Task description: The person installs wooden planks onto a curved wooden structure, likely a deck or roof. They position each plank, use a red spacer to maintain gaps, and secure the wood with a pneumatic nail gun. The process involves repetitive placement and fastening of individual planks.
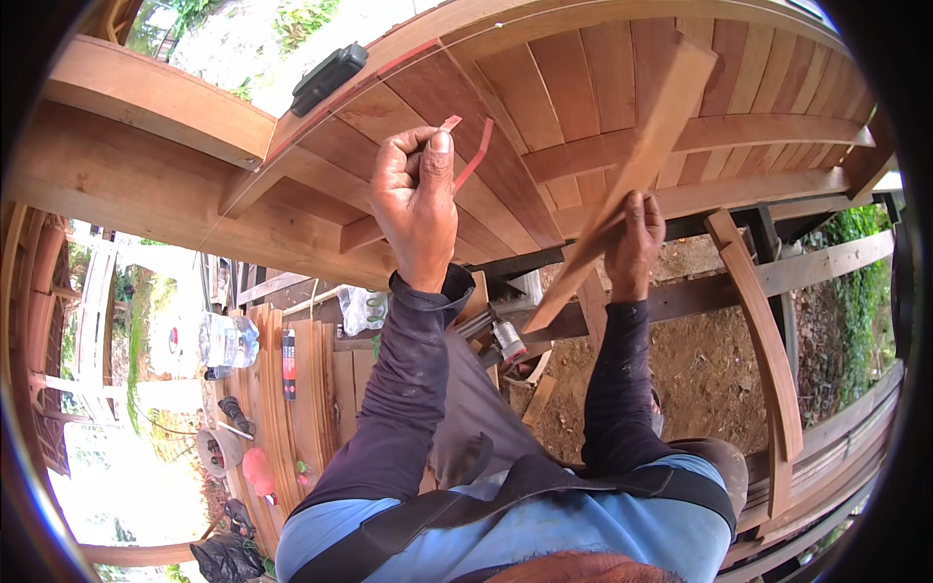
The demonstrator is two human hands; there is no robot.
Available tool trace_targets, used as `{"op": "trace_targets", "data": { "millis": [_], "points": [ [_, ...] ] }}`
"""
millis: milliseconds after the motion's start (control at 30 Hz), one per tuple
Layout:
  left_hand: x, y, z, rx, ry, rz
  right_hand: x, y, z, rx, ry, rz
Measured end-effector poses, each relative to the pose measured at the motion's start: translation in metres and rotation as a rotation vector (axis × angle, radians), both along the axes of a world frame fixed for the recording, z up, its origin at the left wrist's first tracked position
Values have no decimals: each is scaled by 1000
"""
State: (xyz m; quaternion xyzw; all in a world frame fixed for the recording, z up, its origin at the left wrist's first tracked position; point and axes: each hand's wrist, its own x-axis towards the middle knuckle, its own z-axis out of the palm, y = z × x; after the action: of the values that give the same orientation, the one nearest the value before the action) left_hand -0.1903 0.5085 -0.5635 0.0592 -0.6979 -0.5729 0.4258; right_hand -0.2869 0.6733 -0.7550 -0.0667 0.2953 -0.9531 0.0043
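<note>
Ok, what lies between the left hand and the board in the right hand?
In the head view, a bent red strip shows just beside the left hand; from there to the board, wooden planking and framing show behind.

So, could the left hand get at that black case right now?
Probably yes: the case lies near the left hand, and nothing bulky shows between them, though the hand pinches a red strip it may need to release.
</note>
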Motion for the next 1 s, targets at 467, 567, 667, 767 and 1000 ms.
{"op": "trace_targets", "data": {
  "millis": [467,567,667,767,1000],
  "points": [
    [-22,3,15,-226,18,-55,-36,-51,26,461,406,-14],
    [-31,-11,8,-420,19,53,-45,-56,37,558,468,-19],
    [-37,-14,8,-542,25,158,-49,-58,47,623,510,-17],
    [-37,-13,10,-566,28,165,-45,-58,54,698,560,-29],
    [-42,-24,15,-602,125,174,-48,-35,62,570,539,4]
  ]
}}
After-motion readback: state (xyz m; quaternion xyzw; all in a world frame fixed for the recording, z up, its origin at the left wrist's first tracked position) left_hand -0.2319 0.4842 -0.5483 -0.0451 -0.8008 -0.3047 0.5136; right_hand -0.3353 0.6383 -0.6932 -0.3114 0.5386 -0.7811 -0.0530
